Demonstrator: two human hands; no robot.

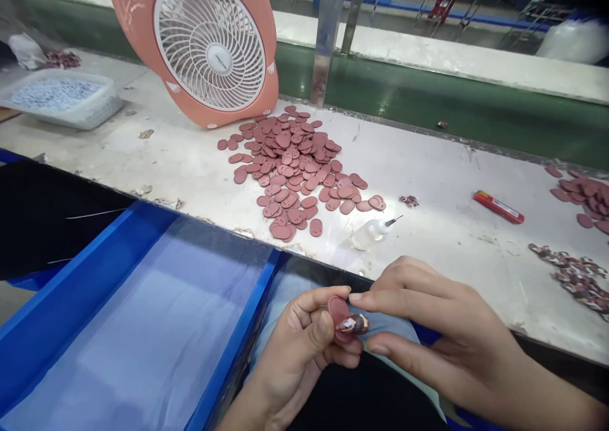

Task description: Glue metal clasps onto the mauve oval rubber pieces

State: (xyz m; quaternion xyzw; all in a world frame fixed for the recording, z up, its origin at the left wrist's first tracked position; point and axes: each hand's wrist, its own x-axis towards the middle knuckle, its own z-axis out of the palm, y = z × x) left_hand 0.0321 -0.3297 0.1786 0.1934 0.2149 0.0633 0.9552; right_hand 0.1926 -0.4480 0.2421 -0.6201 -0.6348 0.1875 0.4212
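Observation:
My left hand (304, 342) pinches a reddish-brown oval disc (338, 310) between thumb and fingers, above my lap. A small painted figurine (354, 324) in brown and white lies against the disc's face, jutting to the right. Close on the right, my right hand (428, 323) has its thumb and index finger apart, with the fingertips near the disc and figurine. Nothing shows between those fingers. On the table ahead stands a clear squeeze bottle (370, 234) with a needle tip, tilted to the right. Past it lies a single small figurine (409, 200).
A heap of oval discs (290, 152) covers the table's middle, below an orange fan (200, 50). Right are a red box cutter (498, 207), more discs (590, 196) and several figurines (578, 275). A plastic tub (102, 104) stands left; a blue bin (228, 348) sits below the edge.

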